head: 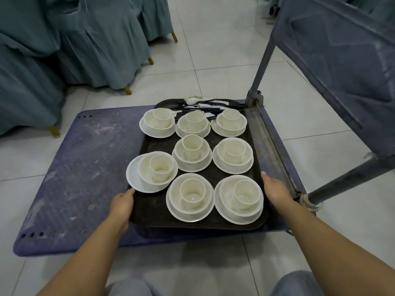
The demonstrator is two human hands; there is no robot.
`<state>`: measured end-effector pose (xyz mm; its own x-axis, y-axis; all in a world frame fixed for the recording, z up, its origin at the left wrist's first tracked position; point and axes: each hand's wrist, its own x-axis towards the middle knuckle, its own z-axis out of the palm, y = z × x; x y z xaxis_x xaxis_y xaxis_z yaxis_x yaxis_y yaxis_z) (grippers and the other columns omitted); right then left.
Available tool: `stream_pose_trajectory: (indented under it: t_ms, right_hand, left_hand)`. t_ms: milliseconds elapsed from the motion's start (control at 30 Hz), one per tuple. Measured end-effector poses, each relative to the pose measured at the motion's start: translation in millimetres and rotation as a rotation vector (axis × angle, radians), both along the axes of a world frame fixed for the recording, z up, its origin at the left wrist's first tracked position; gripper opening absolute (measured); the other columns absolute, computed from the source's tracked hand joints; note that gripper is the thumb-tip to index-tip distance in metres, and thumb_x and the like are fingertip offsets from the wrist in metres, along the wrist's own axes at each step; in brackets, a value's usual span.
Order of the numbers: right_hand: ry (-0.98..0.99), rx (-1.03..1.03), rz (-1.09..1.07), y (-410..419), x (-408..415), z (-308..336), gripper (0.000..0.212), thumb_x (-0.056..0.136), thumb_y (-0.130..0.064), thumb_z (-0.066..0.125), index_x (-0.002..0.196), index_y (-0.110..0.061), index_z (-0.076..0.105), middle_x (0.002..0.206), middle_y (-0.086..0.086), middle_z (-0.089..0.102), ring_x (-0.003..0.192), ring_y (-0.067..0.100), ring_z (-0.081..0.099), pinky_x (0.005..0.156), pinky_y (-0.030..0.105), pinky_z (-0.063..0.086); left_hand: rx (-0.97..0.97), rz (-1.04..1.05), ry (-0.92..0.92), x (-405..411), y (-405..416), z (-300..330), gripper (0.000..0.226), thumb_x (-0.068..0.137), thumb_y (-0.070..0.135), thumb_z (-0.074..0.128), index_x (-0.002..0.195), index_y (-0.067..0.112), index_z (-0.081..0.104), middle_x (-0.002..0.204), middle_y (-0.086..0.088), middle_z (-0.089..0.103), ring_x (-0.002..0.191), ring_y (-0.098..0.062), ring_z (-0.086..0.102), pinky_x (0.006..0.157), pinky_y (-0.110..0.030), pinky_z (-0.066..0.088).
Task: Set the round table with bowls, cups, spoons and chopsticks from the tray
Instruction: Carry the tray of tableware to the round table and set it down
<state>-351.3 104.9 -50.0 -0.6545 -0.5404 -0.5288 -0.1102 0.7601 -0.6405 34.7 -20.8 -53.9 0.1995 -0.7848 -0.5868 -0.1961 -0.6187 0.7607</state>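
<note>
- Head view: a dark brown tray [154, 212] is sitting on a blue platform cart [81, 171] that is standing on a pale tiled floor [213, 50].
- Left hand [121, 205] is gripping the tray's left rim near the close corner, thumb lying on top of the rim, fingers going under and hidden.
- Right hand [275, 189] is gripping the tray's right rim, thumb on top and pointing away; its fingers are hidden under the edge.
- Tray is carrying eight white sets, each a cup [192, 192] sitting in a bowl [190, 201] on a saucer [188, 216]: three at the far row, two in the middle, two nearest, and one more at the left.
- The left set [157, 170] is overhanging the tray's left rim; its saucer is lying just beside the left thumb.
- Black chopsticks [205, 106] are lying scattered at the tray's far end, with white spoons [192, 100] among them; one spoon is resting on the far rim.
- The cart's grey metal handle frame [333, 60] is rising at the right, tilted, its hinge bar running along the tray's right side, just beside the right hand.
- Chairs in grey-blue covers [85, 50] are standing at the upper left, well apart from the tray, gold leg tips showing under the cloth.
- Person's knees in light trousers [297, 283] are showing at the bottom edge.
</note>
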Motion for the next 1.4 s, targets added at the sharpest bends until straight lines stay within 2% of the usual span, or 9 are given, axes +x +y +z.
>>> stream_pose_trajectory:
  t_ms: [133, 267, 467, 700, 933, 1033, 1133, 1267, 1400]
  right_hand:
    - [0.029, -0.048, 0.044, -4, -3, -1, 0.060, 0.093, -0.062, 0.044, 0.076, -0.010, 0.068, 0.089, 0.010, 0.070, 0.082, 0.026, 0.062, 0.081, 0.041, 0.050]
    - [0.081, -0.085, 0.099, -2, 1, -3, 0.066, 0.088, -0.059, 0.057, 0.076, 0.005, 0.066, 0.075, 0.018, 0.070, 0.074, 0.034, 0.065, 0.073, 0.040, 0.051]
    - [0.211, -0.072, 0.168, 1, 3, -3, 0.051, 0.090, -0.052, 0.059, 0.066, -0.008, 0.064, 0.066, 0.010, 0.068, 0.068, 0.029, 0.064, 0.067, 0.039, 0.052]
    - [0.377, -0.023, 0.174, 10, 14, -14, 0.054, 0.093, -0.052, 0.054, 0.064, -0.007, 0.059, 0.061, 0.007, 0.062, 0.060, 0.023, 0.057, 0.052, 0.029, 0.037]
    - [0.376, -0.047, 0.147, 7, 29, -3, 0.056, 0.092, -0.052, 0.055, 0.060, -0.006, 0.054, 0.059, 0.008, 0.060, 0.059, 0.025, 0.057, 0.052, 0.030, 0.038]
    - [0.358, -0.069, 0.156, 3, 36, 20, 0.056, 0.092, -0.052, 0.055, 0.059, -0.007, 0.052, 0.059, 0.009, 0.059, 0.059, 0.025, 0.057, 0.054, 0.031, 0.040]
    - [0.354, -0.087, 0.171, -3, 43, 60, 0.056, 0.092, -0.054, 0.054, 0.058, -0.009, 0.050, 0.059, 0.008, 0.059, 0.060, 0.025, 0.056, 0.054, 0.032, 0.039]
    - [0.349, -0.116, 0.201, -12, 53, 136, 0.055, 0.092, -0.055, 0.054, 0.058, -0.011, 0.050, 0.058, 0.005, 0.058, 0.058, 0.021, 0.054, 0.051, 0.030, 0.036]
    - [0.354, -0.166, 0.224, -21, 63, 222, 0.056, 0.091, -0.051, 0.057, 0.054, -0.011, 0.046, 0.052, 0.004, 0.052, 0.055, 0.023, 0.051, 0.054, 0.034, 0.038]
  left_hand:
    - [-0.035, 0.036, 0.004, -2, -3, 3, 0.035, 0.087, 0.045, 0.065, 0.081, 0.010, 0.063, 0.082, -0.004, 0.066, 0.076, -0.021, 0.062, 0.067, -0.035, 0.050]
    - [-0.100, 0.066, -0.099, -4, -1, 2, 0.040, 0.091, 0.041, 0.060, 0.075, 0.005, 0.062, 0.078, -0.008, 0.062, 0.075, -0.023, 0.058, 0.071, -0.039, 0.046]
    - [-0.186, 0.047, -0.260, -8, 6, 0, 0.046, 0.095, 0.031, 0.053, 0.058, 0.005, 0.048, 0.061, -0.011, 0.049, 0.061, -0.023, 0.044, 0.057, -0.034, 0.033]
    - [-0.223, 0.027, -0.310, -2, 20, -5, 0.045, 0.098, 0.029, 0.050, 0.066, -0.001, 0.055, 0.066, -0.015, 0.055, 0.062, -0.023, 0.048, 0.059, -0.035, 0.036]
    - [-0.250, 0.041, -0.349, 11, 21, 15, 0.046, 0.098, 0.030, 0.051, 0.065, -0.002, 0.055, 0.064, -0.015, 0.056, 0.059, -0.022, 0.048, 0.054, -0.033, 0.034]
    - [-0.272, 0.054, -0.376, 19, 22, 40, 0.045, 0.098, 0.029, 0.050, 0.069, -0.005, 0.058, 0.065, -0.014, 0.058, 0.061, -0.023, 0.050, 0.057, -0.034, 0.036]
    - [-0.289, 0.080, -0.416, 29, 23, 79, 0.043, 0.098, 0.030, 0.050, 0.066, 0.002, 0.058, 0.064, -0.007, 0.056, 0.060, -0.017, 0.049, 0.055, -0.033, 0.034]
    - [-0.280, 0.114, -0.422, 42, 26, 151, 0.043, 0.098, 0.033, 0.048, 0.068, 0.006, 0.060, 0.068, -0.008, 0.058, 0.067, -0.022, 0.051, 0.066, -0.036, 0.038]
    - [-0.281, 0.172, -0.449, 56, 35, 234, 0.043, 0.098, 0.032, 0.048, 0.067, 0.004, 0.058, 0.068, -0.010, 0.056, 0.070, -0.028, 0.050, 0.068, -0.035, 0.036]
